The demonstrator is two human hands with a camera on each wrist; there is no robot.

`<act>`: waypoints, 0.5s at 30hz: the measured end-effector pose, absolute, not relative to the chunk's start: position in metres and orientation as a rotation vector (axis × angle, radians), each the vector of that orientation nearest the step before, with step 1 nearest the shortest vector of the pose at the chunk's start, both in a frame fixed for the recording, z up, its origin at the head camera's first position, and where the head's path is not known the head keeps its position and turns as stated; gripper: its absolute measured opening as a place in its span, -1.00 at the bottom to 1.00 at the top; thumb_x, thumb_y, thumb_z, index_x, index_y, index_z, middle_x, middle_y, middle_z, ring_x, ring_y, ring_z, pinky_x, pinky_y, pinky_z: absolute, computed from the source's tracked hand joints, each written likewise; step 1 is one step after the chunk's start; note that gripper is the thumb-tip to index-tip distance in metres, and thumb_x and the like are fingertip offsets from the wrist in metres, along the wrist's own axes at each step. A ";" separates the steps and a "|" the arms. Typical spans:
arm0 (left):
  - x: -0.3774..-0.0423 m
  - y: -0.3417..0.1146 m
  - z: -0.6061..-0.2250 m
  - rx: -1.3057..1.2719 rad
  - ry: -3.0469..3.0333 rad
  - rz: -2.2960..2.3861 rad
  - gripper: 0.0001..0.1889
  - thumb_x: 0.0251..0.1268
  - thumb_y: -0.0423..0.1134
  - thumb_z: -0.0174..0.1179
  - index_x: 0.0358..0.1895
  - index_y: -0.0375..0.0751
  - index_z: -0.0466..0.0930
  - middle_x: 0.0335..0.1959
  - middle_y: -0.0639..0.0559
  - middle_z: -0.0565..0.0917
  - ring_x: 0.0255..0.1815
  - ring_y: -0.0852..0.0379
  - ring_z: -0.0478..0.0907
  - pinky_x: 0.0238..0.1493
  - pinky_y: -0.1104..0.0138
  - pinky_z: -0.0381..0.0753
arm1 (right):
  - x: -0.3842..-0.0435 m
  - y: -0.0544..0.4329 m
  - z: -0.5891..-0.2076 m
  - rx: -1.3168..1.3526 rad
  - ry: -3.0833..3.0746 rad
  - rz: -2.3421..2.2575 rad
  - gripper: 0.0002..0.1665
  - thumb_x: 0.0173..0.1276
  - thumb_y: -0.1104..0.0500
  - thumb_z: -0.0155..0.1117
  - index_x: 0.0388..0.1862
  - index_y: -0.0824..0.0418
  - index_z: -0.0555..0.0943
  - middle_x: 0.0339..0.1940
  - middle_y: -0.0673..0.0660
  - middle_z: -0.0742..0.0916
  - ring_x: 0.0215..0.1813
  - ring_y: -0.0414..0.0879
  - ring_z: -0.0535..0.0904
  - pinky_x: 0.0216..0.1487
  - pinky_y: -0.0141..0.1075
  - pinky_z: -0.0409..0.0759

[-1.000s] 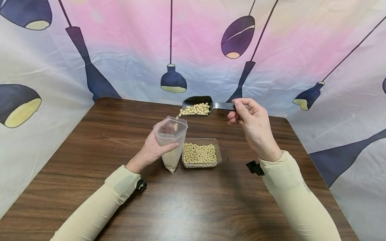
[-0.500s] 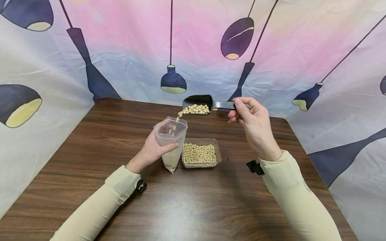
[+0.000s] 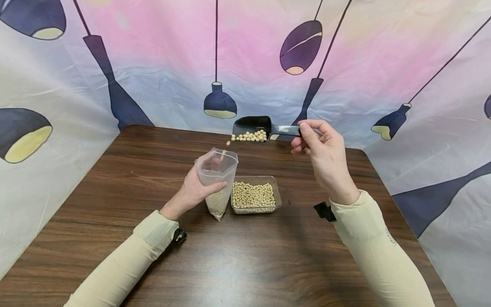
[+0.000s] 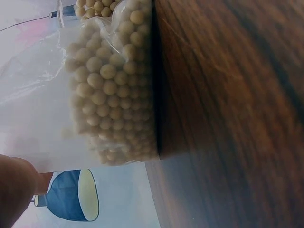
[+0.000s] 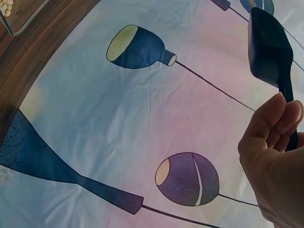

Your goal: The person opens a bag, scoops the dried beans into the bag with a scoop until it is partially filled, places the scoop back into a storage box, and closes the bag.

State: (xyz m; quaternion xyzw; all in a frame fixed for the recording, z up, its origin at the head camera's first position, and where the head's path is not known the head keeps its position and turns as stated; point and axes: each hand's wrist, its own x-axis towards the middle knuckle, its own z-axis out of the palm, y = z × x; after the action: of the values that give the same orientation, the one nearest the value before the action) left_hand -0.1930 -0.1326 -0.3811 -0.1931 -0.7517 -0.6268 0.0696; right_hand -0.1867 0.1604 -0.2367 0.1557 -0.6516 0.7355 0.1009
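Observation:
My left hand (image 3: 195, 187) grips a clear plastic bag (image 3: 220, 179) round its upper part, thumb across the front, mouth held open upward. Soybeans (image 4: 111, 95) fill the bag's lower part, which stands on the table. Higher up, my right hand (image 3: 324, 155) pinches the handle of a black scoop (image 3: 251, 123), its lip tipped down to the left over the bag's mouth. A small heap of soybeans (image 3: 253, 136) lies in the scoop, and a few beans drop from its lip into the bag. The right wrist view shows the scoop's dark underside (image 5: 270, 45).
Right beside the bag stands a clear rectangular container (image 3: 278, 200) holding many soybeans. Both are on a brown wooden table (image 3: 245, 264). A cloth backdrop (image 3: 161, 64) printed with lamps hangs close behind the table's far edge.
The scoop has risen slightly and tilted further toward the bag, and its heap of soybeans has shrunk as beans fall into the bag. My left hand and the bag have hardly moved.

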 end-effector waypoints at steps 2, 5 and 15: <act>-0.195 -0.133 -0.385 -0.586 -2.257 -1.879 -0.08 0.02 -0.43 0.42 0.48 -0.06 0.14 0.17 -0.16 0.46 0.09 -0.07 0.47 0.07 0.21 0.50 | -0.187 0.160 -0.236 0.462 -1.922 2.155 -0.79 0.45 0.16 0.18 -0.07 0.29 0.54 -0.55 0.12 0.68 -0.48 -0.12 0.59 -0.31 -0.27 0.66; -0.195 -0.133 -0.385 -0.590 -2.251 -1.871 -0.09 0.01 -0.44 0.43 0.47 -0.08 0.15 0.15 -0.18 0.47 0.08 -0.08 0.47 0.08 0.22 0.48 | -0.186 0.159 -0.235 0.468 -1.911 2.144 -0.80 0.45 0.18 0.18 -0.09 0.29 0.55 -0.56 0.12 0.69 -0.49 -0.12 0.60 -0.32 -0.26 0.66; -0.196 -0.132 -0.385 -0.596 -2.249 -1.872 -0.10 0.03 -0.46 0.41 0.48 -0.11 0.15 0.16 -0.19 0.46 0.12 -0.09 0.45 0.10 0.24 0.46 | -0.185 0.159 -0.232 0.520 -1.920 2.032 -0.72 0.45 0.20 0.18 -0.02 0.39 0.52 -0.55 0.11 0.69 -0.47 -0.14 0.62 -0.32 -0.28 0.66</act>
State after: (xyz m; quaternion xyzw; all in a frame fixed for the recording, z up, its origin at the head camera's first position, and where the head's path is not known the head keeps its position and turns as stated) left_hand -0.1961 -0.1323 -0.3854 -0.1991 -0.7508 -0.6250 0.0777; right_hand -0.1847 0.1592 -0.2318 0.1807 -0.6676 0.7068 0.1485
